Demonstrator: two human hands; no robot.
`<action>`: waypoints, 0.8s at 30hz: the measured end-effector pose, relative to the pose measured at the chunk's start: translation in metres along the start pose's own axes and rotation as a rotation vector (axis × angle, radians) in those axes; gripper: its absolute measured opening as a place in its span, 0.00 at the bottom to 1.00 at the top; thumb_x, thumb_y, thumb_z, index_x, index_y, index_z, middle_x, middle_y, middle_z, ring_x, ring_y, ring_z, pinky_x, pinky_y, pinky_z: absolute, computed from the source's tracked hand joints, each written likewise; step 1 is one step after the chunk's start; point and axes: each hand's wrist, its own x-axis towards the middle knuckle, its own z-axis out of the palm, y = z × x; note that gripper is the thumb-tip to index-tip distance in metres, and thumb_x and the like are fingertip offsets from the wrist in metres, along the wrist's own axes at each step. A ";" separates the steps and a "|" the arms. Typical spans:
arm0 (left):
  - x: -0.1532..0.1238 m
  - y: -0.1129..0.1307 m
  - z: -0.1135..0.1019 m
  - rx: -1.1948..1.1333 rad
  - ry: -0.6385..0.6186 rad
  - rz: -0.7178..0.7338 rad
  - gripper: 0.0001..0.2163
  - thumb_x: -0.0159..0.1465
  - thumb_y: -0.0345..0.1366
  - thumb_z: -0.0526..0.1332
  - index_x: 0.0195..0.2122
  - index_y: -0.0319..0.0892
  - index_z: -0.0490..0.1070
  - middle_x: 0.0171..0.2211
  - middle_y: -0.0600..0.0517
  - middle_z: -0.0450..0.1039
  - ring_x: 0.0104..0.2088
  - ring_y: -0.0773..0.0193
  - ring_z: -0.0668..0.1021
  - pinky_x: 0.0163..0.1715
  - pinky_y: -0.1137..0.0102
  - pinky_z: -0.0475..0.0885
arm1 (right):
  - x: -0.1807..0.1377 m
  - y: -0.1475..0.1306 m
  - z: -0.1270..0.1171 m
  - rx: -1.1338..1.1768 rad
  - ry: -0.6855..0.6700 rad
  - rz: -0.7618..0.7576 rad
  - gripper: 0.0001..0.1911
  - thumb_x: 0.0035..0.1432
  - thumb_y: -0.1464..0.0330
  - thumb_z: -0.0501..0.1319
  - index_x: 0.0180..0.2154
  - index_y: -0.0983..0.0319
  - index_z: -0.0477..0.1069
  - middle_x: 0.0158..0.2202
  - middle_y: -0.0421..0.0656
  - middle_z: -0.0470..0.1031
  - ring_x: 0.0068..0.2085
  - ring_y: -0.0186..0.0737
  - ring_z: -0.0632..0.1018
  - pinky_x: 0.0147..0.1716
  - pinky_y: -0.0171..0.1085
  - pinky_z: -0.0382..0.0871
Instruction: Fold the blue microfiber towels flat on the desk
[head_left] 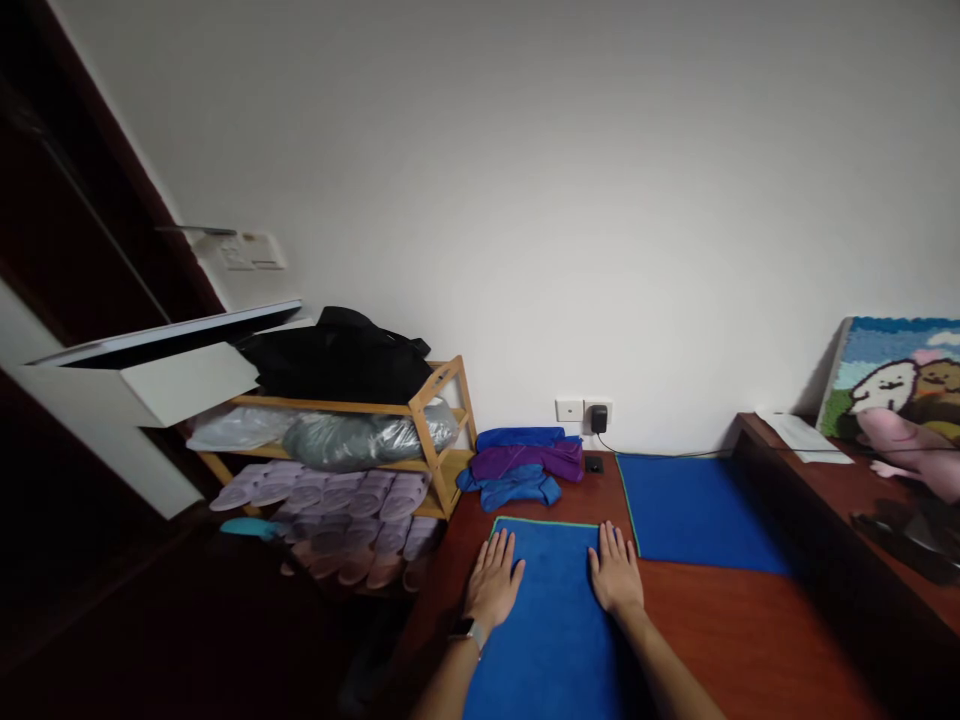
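A blue cloth (555, 620) with a green edge is spread on the reddish-brown wooden table. My left hand (495, 580) rests flat on its left side near the far edge, fingers stretched out, a watch on the wrist. Across from it, my right hand (615, 572) presses flat on the far right corner, fingers extended. Another blue cloth (697, 510) with a green edge lies flat beyond and to the right. Behind the hands sit crumpled blue and purple cloths (525, 462) in a loose pile. The near end of the cloth runs out of view.
A wooden rack (439, 440) at the left holds a black bag (341, 355), plastic-wrapped items and several slippers (330, 495). A black plug (598, 418) with a cable sits in the wall socket. On the raised right-hand ledge are a pink plush toy (911, 450) and a picture (900, 375).
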 end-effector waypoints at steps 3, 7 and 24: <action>0.016 0.029 -0.002 -0.039 0.021 0.048 0.30 0.75 0.50 0.38 0.72 0.40 0.51 0.72 0.44 0.52 0.72 0.56 0.55 0.71 0.53 0.51 | 0.000 0.002 0.005 -0.005 0.009 -0.008 0.36 0.70 0.55 0.35 0.72 0.66 0.39 0.75 0.42 0.40 0.74 0.44 0.43 0.71 0.47 0.34; 0.038 0.077 0.003 -0.110 -0.025 0.207 0.29 0.75 0.50 0.38 0.73 0.46 0.48 0.73 0.49 0.51 0.72 0.58 0.54 0.70 0.55 0.53 | 0.001 0.003 0.007 -0.013 0.020 -0.013 0.37 0.70 0.54 0.35 0.72 0.67 0.39 0.75 0.43 0.40 0.74 0.44 0.44 0.71 0.46 0.35; 0.058 -0.042 0.015 -0.105 -0.034 -0.029 0.30 0.73 0.54 0.43 0.71 0.47 0.54 0.73 0.50 0.52 0.72 0.58 0.55 0.71 0.56 0.50 | 0.003 0.003 0.009 0.014 0.031 -0.007 0.38 0.69 0.51 0.34 0.72 0.66 0.39 0.75 0.42 0.39 0.74 0.43 0.43 0.72 0.46 0.34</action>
